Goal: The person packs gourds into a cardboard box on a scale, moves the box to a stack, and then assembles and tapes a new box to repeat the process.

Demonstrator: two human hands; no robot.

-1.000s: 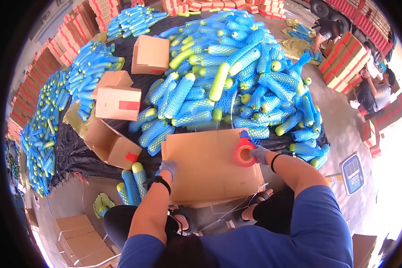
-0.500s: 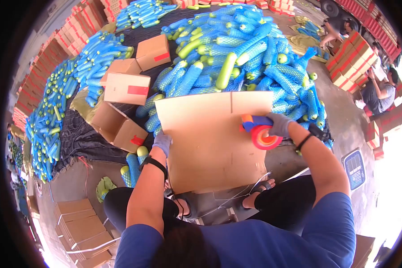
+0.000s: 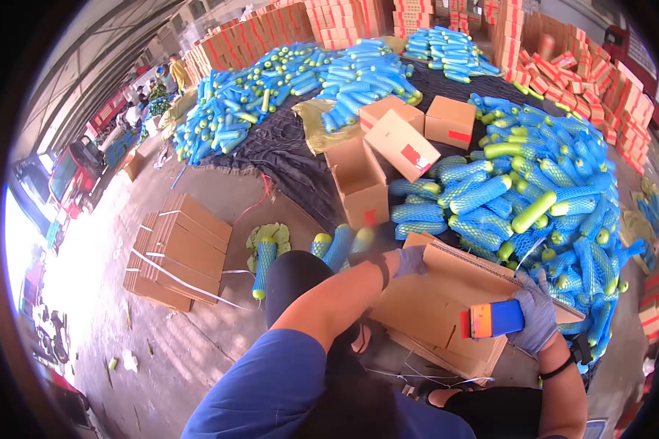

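Note:
A cardboard carton (image 3: 410, 301), partly opened out with its flaps raised, is in front of my legs. My gloved left hand (image 3: 410, 261) grips its upper left edge, the fingertips partly hidden by the cardboard. My gloved right hand (image 3: 536, 311) is wrapped around a blue and orange tape dispenser (image 3: 496, 320) over the carton's right part. Past the carton lies a heap of long green gourds (image 3: 534, 211), most in blue foam netting. A few netted gourds (image 3: 265, 267) stand on the floor by my left knee.
Open cartons (image 3: 360, 179) stand on a black ground sheet (image 3: 260, 150) ahead. Flattened cartons (image 3: 187, 249) tied with white straps are at left. Another gourd heap (image 3: 234, 110) and carton stacks (image 3: 252, 40) fill the back. A person (image 3: 178, 72) is far left.
My view has swung left. The flat cardboard sheet has tilted and opened into a partly formed carton. The tape dispenser has turned in my right hand.

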